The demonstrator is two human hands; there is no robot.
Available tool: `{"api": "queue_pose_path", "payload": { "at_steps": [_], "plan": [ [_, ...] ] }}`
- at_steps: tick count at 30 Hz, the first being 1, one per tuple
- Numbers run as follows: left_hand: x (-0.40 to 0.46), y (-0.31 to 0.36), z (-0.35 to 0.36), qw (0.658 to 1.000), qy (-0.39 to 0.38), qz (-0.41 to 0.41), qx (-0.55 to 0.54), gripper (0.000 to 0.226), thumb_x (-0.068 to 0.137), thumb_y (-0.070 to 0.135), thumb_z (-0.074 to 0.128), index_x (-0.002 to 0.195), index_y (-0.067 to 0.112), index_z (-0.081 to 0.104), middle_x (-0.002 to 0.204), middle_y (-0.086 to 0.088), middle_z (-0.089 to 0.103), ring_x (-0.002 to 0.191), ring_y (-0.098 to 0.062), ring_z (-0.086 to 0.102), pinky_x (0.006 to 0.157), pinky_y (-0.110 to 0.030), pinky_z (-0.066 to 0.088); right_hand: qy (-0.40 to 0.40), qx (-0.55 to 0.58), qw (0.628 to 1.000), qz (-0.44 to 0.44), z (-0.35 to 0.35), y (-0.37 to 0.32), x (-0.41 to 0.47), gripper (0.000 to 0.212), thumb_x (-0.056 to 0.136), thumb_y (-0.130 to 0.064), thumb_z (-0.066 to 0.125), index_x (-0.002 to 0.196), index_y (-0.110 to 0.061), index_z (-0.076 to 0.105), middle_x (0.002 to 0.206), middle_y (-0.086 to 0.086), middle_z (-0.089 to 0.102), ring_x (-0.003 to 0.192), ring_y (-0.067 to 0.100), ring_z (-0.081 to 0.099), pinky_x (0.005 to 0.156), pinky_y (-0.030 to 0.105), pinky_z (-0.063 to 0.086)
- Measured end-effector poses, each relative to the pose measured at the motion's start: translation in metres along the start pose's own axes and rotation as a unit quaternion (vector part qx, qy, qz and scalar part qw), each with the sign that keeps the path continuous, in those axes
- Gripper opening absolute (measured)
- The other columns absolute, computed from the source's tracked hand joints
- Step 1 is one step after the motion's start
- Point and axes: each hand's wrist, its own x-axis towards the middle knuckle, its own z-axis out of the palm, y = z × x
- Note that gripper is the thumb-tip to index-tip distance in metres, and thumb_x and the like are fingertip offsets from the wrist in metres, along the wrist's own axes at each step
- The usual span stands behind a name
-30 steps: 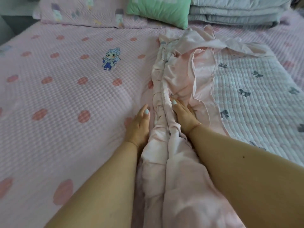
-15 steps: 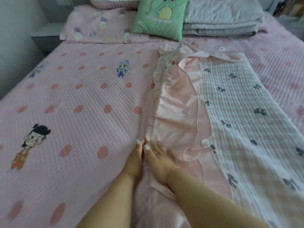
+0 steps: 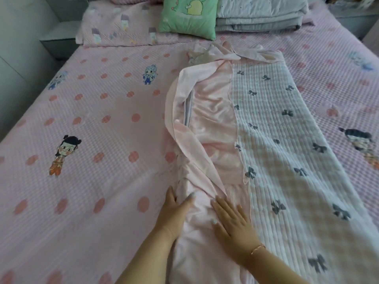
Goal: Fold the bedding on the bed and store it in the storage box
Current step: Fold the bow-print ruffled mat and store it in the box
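Both your hands have slid back along the pink quilt; left hand and right hand lie flat, fingers spread, gripping nothing; its length runs away beyond your fingertips.

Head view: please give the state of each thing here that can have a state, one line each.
pink ruffled quilt: folded lengthwise into a long strip, satin ruffle side still rumpled, not yet stored
left hand: flat on the quilt's left edge
right hand: fingers spread, pressing the satin
green pillow: propped at the headboard
grey blankets: folded, stacked
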Motion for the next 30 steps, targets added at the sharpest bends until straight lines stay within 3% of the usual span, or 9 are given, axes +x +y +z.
{"api": "queue_pose_path", "payload": {
  "at_steps": [5,7,9,13,17,19,21,25,30],
  "plan": [
    [-0.044,-0.025,0.013,0.978,0.079,0.055,0.184,0.092,0.087,0.051,0.058,0.154,0.015,0.006,0.158,-0.005,0.025,0.143,-0.021,0.03,0.112,-0.029,0.027,-0.047,0.069,0.995,0.054,-0.003,-0.002,-0.03,0.122,0.049,-0.088,-0.028,0.15,-0.033,0.012,0.143,-0.028,-0.002,0.142,-0.005,-0.001,0.113,0.015,-0.006],
    [-0.055,-0.028,0.018,0.965,0.096,0.07,0.236,0.09,0.09,0.051,0.054,0.154,0.011,0.005,0.158,-0.008,0.025,0.142,-0.024,0.031,0.112,-0.032,0.029,-0.047,0.107,0.991,0.064,-0.015,-0.009,-0.038,0.097,0.072,-0.085,-0.002,0.15,-0.03,0.013,0.148,-0.026,0.005,0.139,-0.007,0.002,0.112,0.014,-0.002],
    [-0.065,-0.032,0.021,0.961,0.084,0.047,0.258,0.083,0.093,0.048,0.051,0.154,0.012,0.007,0.155,-0.008,0.033,0.137,-0.025,0.039,0.109,-0.034,0.035,-0.058,0.111,0.989,0.075,-0.026,-0.014,-0.048,0.057,0.099,-0.05,0.026,0.151,-0.028,0.014,0.156,-0.018,0.011,0.144,0.0,0.006,0.114,0.016,0.0],
    [-0.093,-0.048,0.022,0.911,0.084,0.004,0.404,0.073,0.099,0.043,0.038,0.153,0.007,0.005,0.154,-0.011,0.033,0.135,-0.027,0.041,0.11,-0.041,0.033,-0.09,0.076,0.989,0.088,-0.03,0.0,-0.078,0.05,0.103,-0.036,0.027,0.15,-0.03,0.015,0.158,-0.014,0.012,0.146,0.005,0.005,0.116,0.021,-0.002],
    [-0.122,-0.066,0.033,0.849,0.159,0.141,0.484,0.064,0.088,0.038,0.044,0.142,0.004,0.044,0.144,-0.017,0.048,0.135,-0.032,0.039,0.113,-0.052,0.02,-0.102,0.06,0.989,0.093,-0.032,0.01,-0.104,0.054,0.102,-0.042,0.024,0.152,-0.025,0.013,0.159,-0.01,0.008,0.146,0.006,0.003,0.119,0.024,-0.001],
    [-0.142,-0.065,0.046,0.84,0.075,0.17,0.51,0.059,0.09,0.039,0.034,0.144,0.017,0.044,0.15,-0.008,0.041,0.144,-0.023,0.025,0.116,-0.047,0.006,-0.119,0.048,0.987,0.101,-0.033,0.016,-0.116,0.074,0.09,-0.066,0.008,0.152,-0.026,0.011,0.158,-0.014,0.004,0.146,0.006,-0.001,0.119,0.026,-0.002],
    [-0.154,-0.068,0.059,0.834,-0.003,0.128,0.536,0.058,0.098,0.044,0.022,0.153,0.028,0.016,0.162,0.003,0.006,0.149,-0.014,-0.005,0.117,-0.044,-0.014,-0.148,0.019,0.983,0.109,-0.035,0.025,-0.132,0.103,0.067,-0.081,-0.016,0.152,-0.028,0.007,0.154,-0.02,-0.004,0.146,0.006,-0.006,0.118,0.029,-0.005],
    [-0.173,-0.085,0.069,0.828,-0.037,0.053,0.557,0.062,0.101,0.049,0.014,0.153,0.026,-0.01,0.157,0.01,-0.022,0.143,-0.008,-0.024,0.118,-0.044,-0.016,-0.167,-0.015,0.975,0.144,-0.038,0.048,-0.166,0.055,0.101,-0.045,0.014,0.152,-0.029,0.001,0.159,-0.01,-0.01,0.145,0.007,-0.015,0.119,0.033,-0.008],
    [-0.196,-0.104,0.072,0.834,-0.062,0.036,0.548,0.063,0.101,0.05,0.016,0.154,0.024,-0.007,0.161,0.005,-0.012,0.148,-0.012,-0.013,0.12,-0.034,-0.009,-0.194,-0.032,0.965,0.176,-0.037,0.068,-0.204,0.055,0.101,-0.044,0.014,0.152,-0.03,-0.004,0.158,-0.012,-0.014,0.144,0.007,-0.014,0.12,0.033,-0.006]
  ]
}}
